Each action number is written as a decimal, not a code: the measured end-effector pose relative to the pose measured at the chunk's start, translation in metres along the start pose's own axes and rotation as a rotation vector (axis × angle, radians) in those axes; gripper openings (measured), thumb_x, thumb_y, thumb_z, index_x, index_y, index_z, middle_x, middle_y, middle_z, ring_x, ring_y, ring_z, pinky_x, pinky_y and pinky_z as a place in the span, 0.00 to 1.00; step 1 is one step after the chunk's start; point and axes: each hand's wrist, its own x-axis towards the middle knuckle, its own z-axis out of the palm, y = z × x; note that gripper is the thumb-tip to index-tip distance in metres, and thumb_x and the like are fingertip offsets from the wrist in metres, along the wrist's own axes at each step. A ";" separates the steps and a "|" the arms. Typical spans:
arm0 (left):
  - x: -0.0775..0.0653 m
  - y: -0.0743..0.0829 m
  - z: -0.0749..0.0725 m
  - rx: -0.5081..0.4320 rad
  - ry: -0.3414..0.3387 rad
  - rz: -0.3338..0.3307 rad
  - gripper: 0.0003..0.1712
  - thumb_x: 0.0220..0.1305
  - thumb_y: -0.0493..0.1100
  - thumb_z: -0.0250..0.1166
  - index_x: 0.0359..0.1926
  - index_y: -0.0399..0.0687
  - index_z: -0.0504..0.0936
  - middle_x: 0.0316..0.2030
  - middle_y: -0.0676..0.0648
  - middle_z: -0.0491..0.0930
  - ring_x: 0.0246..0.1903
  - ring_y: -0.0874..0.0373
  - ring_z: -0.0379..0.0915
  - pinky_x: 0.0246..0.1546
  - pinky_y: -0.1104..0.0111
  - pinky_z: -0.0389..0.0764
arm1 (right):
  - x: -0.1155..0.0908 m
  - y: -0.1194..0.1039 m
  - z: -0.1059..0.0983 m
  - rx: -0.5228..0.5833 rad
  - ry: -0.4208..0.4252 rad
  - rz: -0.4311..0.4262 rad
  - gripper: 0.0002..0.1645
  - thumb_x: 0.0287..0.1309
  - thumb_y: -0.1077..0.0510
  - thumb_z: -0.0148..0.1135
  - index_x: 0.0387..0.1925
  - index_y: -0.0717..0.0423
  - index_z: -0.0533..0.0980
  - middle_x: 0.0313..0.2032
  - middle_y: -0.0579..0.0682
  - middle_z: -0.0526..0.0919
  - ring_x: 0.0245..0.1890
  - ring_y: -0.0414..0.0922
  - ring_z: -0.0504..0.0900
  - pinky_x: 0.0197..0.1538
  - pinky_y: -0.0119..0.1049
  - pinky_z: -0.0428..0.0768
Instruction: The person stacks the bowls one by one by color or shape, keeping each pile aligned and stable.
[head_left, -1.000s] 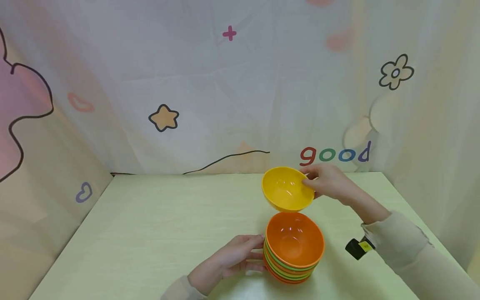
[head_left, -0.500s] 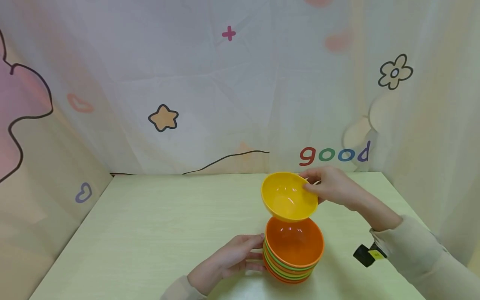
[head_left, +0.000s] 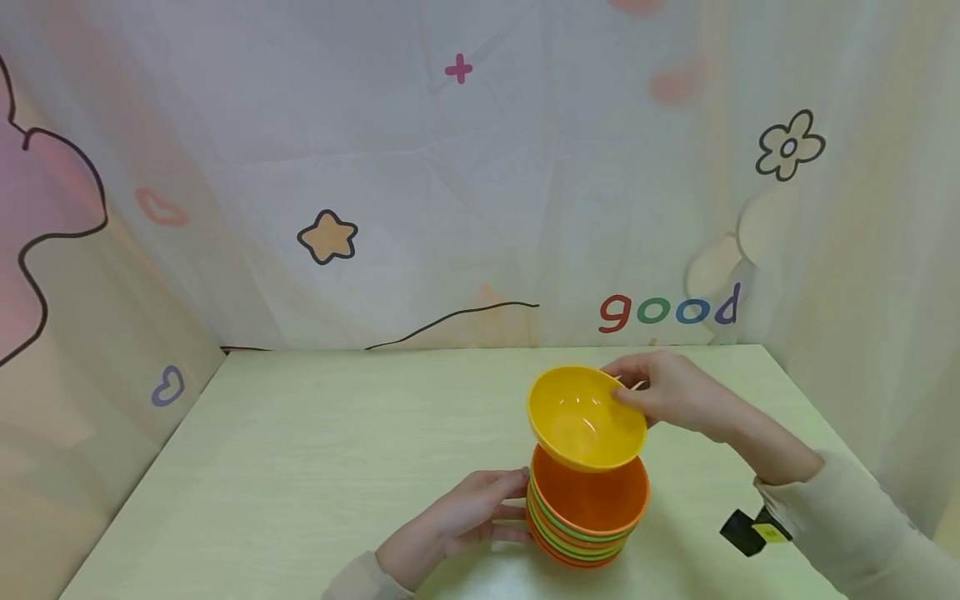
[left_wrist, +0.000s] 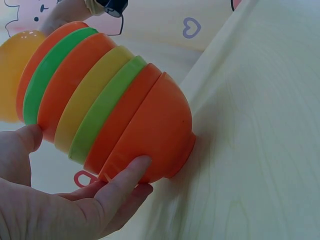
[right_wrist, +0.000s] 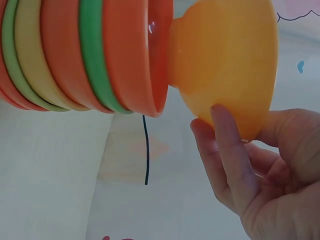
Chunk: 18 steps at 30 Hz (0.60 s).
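Observation:
My right hand (head_left: 671, 396) pinches a yellow bowl (head_left: 577, 417) by its right rim, thumb inside and fingers along the outside. The bowl tilts over the stack, its foot at the mouth of the top orange bowl (head_left: 588, 504), as the right wrist view shows. Below that bowl are several nested bowls (left_wrist: 95, 95) in green, orange and yellow, with an orange one (left_wrist: 155, 125) at the bottom. My left hand (head_left: 480, 512) touches the stack's left side with its fingers extended. Its thumb (left_wrist: 31, 137) lies near the upper bowls, while the fingertips (left_wrist: 140, 162) rest against the bottom one.
A pale wooden table (head_left: 300, 450) carries the stack near its front edge. Behind it hangs a printed cloth (head_left: 480, 167) with a star, a flower and the word "good". A small black device (head_left: 742, 533) is strapped at the right wrist.
My right hand has lowered the yellow bowl toward me and slightly right, from behind the stack to over the top orange bowl. The left hand and stack have stayed put.

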 end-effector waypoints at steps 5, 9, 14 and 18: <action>0.000 0.000 0.000 0.005 0.004 -0.003 0.34 0.64 0.56 0.55 0.60 0.33 0.67 0.54 0.40 0.73 0.46 0.49 0.76 0.43 0.57 0.81 | -0.004 0.007 0.001 0.001 -0.017 0.013 0.19 0.60 0.58 0.57 0.52 0.61 0.74 0.35 0.54 0.79 0.30 0.46 0.80 0.31 0.37 0.84; 0.000 0.000 0.000 0.010 0.006 -0.004 0.35 0.64 0.56 0.55 0.60 0.32 0.67 0.55 0.40 0.73 0.46 0.49 0.76 0.43 0.58 0.82 | -0.006 0.010 0.003 0.017 -0.027 0.022 0.20 0.60 0.57 0.57 0.52 0.61 0.73 0.36 0.54 0.79 0.30 0.46 0.80 0.31 0.37 0.84; -0.001 0.000 0.000 0.010 0.011 -0.003 0.36 0.64 0.56 0.55 0.61 0.31 0.66 0.55 0.40 0.73 0.46 0.50 0.76 0.42 0.57 0.82 | -0.008 0.012 0.004 0.033 -0.031 0.033 0.20 0.60 0.56 0.58 0.52 0.61 0.73 0.36 0.54 0.80 0.31 0.46 0.80 0.31 0.38 0.84; -0.001 0.001 0.000 0.008 0.012 -0.004 0.36 0.64 0.56 0.55 0.61 0.32 0.65 0.55 0.40 0.73 0.46 0.50 0.76 0.42 0.58 0.82 | -0.010 0.013 0.006 0.046 -0.029 0.044 0.20 0.59 0.56 0.58 0.51 0.60 0.73 0.37 0.54 0.80 0.31 0.46 0.80 0.31 0.38 0.84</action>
